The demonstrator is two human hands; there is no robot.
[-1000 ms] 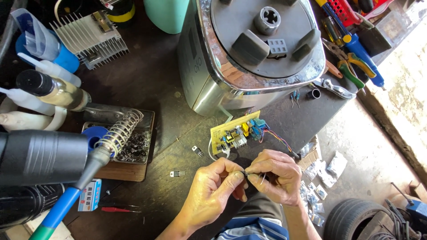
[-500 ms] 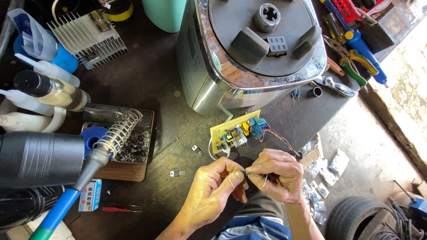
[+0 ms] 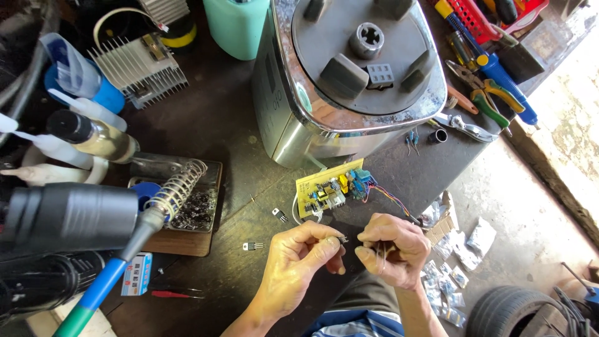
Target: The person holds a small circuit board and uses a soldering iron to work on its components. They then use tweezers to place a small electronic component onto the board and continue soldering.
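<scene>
My left hand (image 3: pixel 302 259) pinches a tiny dark electronic component (image 3: pixel 342 238) between thumb and forefinger near the front edge of the dark workbench (image 3: pixel 218 125). Beside it, my right hand (image 3: pixel 392 248) is curled with its fingers closed on thin wire leads. Just beyond both hands lies a small yellow circuit board (image 3: pixel 329 189) with coloured wires trailing to the right. Two small loose transistors (image 3: pixel 253 246) lie on the bench to the left of my left hand.
A metal appliance base (image 3: pixel 349 75) stands upturned behind the board. A soldering iron in its coil stand (image 3: pixel 178 187) sits at left over a tray of parts. Bottles and a heatsink (image 3: pixel 140 68) are far left; pliers and screwdrivers (image 3: pixel 493 81) far right.
My two hands have drawn slightly apart, and the small component now shows at my left fingertips. The camera view has shifted a little.
</scene>
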